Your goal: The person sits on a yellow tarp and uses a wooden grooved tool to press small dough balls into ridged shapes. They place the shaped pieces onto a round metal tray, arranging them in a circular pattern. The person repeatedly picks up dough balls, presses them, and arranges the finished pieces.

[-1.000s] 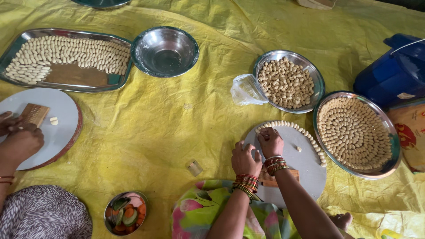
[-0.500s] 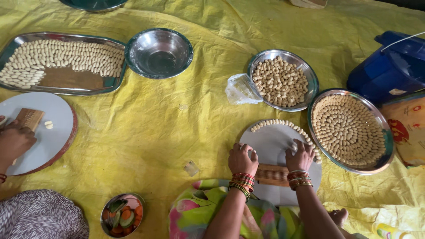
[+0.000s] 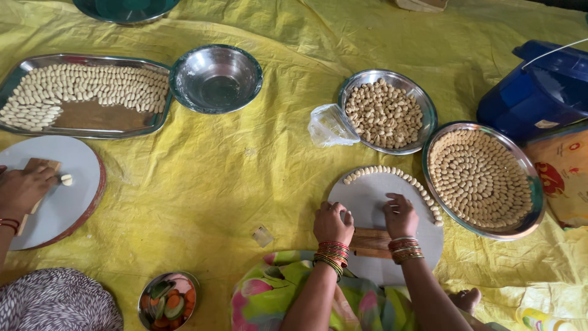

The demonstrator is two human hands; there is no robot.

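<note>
My left hand point(image 3: 332, 222) is curled over the near left part of a round grey board point(image 3: 373, 196), with a small pale dough piece at its fingertips. My right hand point(image 3: 401, 216) rests on the board with bent fingers and nothing visible in it. Both wrists carry bangles. A ribbed wooden block point(image 3: 370, 242) lies on the board between my wrists. A curved row of shaped dough pieces point(image 3: 392, 173) runs along the board's far and right rim.
A steel bowl of dough balls point(image 3: 384, 112), a plastic bag point(image 3: 331, 125) and a steel plate of shaped pieces point(image 3: 481, 178) lie beyond the board. At left are a steel tray point(image 3: 82, 95), an empty bowl point(image 3: 215, 78) and a co-worker's hand point(image 3: 24, 190) on another board.
My right hand has come back from the row at the board's far rim to just above the ribbed block. My left hand stayed at the board's near left.
</note>
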